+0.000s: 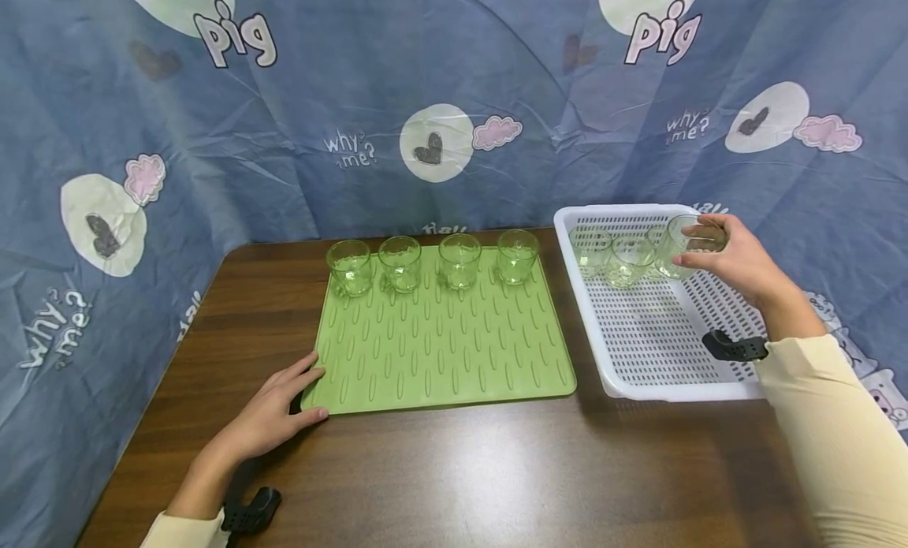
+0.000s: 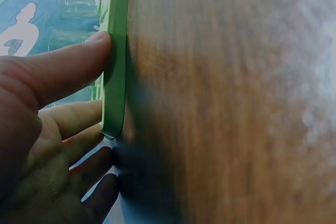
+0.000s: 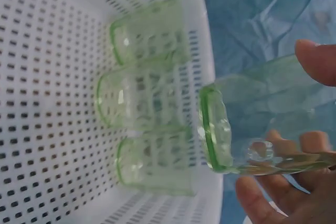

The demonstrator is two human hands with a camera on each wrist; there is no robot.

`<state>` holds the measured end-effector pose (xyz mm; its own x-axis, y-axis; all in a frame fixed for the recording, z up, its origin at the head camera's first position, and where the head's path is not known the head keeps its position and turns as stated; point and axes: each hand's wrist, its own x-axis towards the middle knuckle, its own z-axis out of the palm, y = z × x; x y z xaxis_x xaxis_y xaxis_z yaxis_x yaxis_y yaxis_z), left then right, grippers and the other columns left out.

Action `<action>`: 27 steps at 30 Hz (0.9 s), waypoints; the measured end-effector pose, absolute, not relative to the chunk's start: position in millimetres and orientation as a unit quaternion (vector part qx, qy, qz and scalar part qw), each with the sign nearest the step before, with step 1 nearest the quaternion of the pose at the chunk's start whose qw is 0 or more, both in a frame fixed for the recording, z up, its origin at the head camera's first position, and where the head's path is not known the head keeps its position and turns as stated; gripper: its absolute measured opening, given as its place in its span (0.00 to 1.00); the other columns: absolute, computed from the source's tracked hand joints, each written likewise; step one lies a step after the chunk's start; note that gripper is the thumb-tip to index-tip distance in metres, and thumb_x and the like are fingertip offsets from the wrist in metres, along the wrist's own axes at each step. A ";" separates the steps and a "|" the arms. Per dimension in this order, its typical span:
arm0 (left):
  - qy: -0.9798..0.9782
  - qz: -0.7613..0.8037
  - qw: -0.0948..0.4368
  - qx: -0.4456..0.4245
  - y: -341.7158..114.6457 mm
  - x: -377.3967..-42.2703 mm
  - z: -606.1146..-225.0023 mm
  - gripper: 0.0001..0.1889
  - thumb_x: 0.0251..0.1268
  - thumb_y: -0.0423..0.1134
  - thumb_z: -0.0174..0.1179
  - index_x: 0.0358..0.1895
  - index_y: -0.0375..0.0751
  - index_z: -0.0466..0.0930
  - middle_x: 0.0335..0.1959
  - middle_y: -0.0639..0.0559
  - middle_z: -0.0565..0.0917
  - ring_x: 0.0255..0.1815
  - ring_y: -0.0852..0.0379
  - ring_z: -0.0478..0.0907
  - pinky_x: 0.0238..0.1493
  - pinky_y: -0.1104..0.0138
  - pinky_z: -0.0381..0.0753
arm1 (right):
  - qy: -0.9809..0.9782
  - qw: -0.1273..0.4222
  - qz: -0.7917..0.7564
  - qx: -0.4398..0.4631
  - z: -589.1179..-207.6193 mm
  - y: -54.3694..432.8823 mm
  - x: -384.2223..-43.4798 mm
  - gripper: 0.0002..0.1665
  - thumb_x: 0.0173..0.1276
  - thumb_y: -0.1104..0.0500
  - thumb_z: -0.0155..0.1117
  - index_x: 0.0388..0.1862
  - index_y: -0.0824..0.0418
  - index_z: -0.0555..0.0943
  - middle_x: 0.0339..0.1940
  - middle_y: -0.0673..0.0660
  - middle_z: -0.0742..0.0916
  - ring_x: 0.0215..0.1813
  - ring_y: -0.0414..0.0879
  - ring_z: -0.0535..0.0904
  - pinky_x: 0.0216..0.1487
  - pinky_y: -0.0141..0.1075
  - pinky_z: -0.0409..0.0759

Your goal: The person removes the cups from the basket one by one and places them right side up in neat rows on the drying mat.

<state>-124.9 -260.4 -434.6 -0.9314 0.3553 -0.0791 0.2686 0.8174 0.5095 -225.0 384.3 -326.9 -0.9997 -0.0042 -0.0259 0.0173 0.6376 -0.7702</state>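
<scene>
My right hand (image 1: 745, 260) grips a clear green-tinted glass (image 3: 247, 103) between thumb and fingers, over the back right part of a white basket (image 1: 603, 367). Three similar glasses stand in a row at the back of the basket; the right wrist view shows the middle glass (image 3: 139, 98) close beside the other two. My left hand (image 1: 273, 410) lies at the front left corner of a green mat (image 1: 440, 359), fingers spread. In the left wrist view the thumb (image 2: 79, 66) touches the mat's edge. Several glasses (image 1: 459, 262) stand along the mat's back edge.
The brown wooden table (image 1: 454, 477) carries the mat and, to its right, the basket, with a narrow gap between them. A blue patterned cloth (image 1: 284, 138) hangs behind the table and along its left side.
</scene>
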 end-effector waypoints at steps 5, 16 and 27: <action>0.950 0.254 0.086 0.163 -261.1 -125.0 -435.3 0.37 0.64 0.50 0.66 0.71 0.34 0.68 0.78 0.34 0.59 0.74 0.27 0.56 0.63 0.32 0.63 | 0.891 -0.059 -0.449 0.010 -318.6 377.1 -219.9 0.52 0.66 0.56 0.70 0.79 0.63 0.51 0.50 0.26 0.74 0.51 0.24 0.70 0.44 0.14 0.72; 0.950 0.254 0.085 0.162 -262.1 -125.0 -436.0 0.37 0.65 0.51 0.65 0.71 0.34 0.68 0.78 0.35 0.59 0.74 0.27 0.55 0.63 0.32 0.63 | 0.838 -0.141 -0.528 -0.003 -298.3 353.4 -213.2 0.43 0.64 0.64 0.70 0.74 0.52 0.62 0.49 0.32 0.79 0.52 0.27 0.74 0.45 0.15 0.74; 0.950 0.252 0.085 0.162 -261.6 -124.2 -435.0 0.36 0.65 0.50 0.66 0.71 0.34 0.68 0.78 0.34 0.59 0.74 0.28 0.56 0.63 0.32 0.63 | 0.854 -0.131 -0.503 -0.018 -290.8 336.7 -211.2 0.43 0.65 0.61 0.70 0.75 0.51 0.61 0.51 0.33 0.79 0.54 0.28 0.74 0.46 0.16 0.73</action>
<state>-124.2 -261.6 -435.0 -0.9329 0.3514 -0.0793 0.2658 0.8200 0.5069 -211.2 336.7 -290.8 -0.9650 0.1019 0.2417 -0.1618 0.4941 -0.8542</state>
